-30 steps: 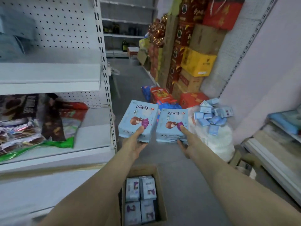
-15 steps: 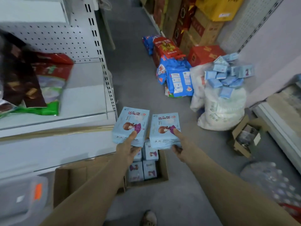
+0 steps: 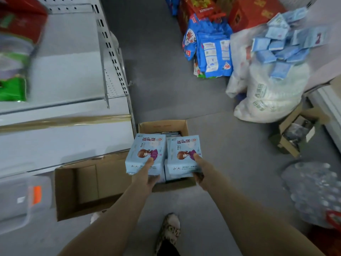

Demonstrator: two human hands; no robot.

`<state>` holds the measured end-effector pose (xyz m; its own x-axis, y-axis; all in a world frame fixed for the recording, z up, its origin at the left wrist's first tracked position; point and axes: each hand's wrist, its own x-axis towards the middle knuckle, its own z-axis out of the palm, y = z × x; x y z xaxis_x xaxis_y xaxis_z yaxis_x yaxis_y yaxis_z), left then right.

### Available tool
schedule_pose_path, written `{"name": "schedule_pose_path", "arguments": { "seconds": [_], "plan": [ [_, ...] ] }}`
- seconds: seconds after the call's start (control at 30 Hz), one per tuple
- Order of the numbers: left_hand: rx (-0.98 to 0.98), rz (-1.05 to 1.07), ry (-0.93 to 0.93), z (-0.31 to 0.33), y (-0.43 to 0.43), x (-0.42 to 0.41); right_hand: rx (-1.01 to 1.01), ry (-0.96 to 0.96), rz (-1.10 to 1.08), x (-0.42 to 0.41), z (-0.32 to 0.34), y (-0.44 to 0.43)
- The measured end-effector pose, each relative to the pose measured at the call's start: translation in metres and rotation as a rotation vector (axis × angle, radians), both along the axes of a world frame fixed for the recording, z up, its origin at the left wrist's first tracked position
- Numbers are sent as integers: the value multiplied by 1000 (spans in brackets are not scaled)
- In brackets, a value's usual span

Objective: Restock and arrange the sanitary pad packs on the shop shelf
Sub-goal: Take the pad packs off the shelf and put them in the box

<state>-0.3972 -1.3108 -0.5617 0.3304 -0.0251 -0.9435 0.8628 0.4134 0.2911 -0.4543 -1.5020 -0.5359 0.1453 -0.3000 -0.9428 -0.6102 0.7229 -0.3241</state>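
The left hand grips a light blue sanitary pad pack by its near edge, thumb pressed on the printed front and the other fingers curled underneath. The right hand holds a second matching pack the same way. The two packs are face up and side by side, their inner edges very close; whether they touch cannot be told. Both are in the air over an open cardboard carton on the grey floor, and they hide most of what is in it. Just left of that carton a larger brown carton lies on its side against the base of the white metal shop shelf, and bright snack bags sit on an upper board. A patterned shoe shows below the arms. Well to the right stands a white sack topped with small blue packs, with blue bags and red cartons near it.
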Motion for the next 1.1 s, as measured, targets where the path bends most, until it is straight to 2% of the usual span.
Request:
{"name": "schedule_pose_path", "arguments": {
  "seconds": [0.1,0.37,0.67,0.93,1.1],
  "plan": [
    [-35,16,11,-27,2,-6,1,49,33,-3,-25,-1],
    [22,67,70,-82,-9,-2,0,104,72,8,-76,-11],
    [18,127,91,-108,-24,5,25,112,67,19,-101,-13],
    [-13,51,94,-118,-31,4,75,106,77,8,-112,-27],
    [125,-201,185,-123,-19,4,3,254,416,0,-111,-31]
  ]
}}
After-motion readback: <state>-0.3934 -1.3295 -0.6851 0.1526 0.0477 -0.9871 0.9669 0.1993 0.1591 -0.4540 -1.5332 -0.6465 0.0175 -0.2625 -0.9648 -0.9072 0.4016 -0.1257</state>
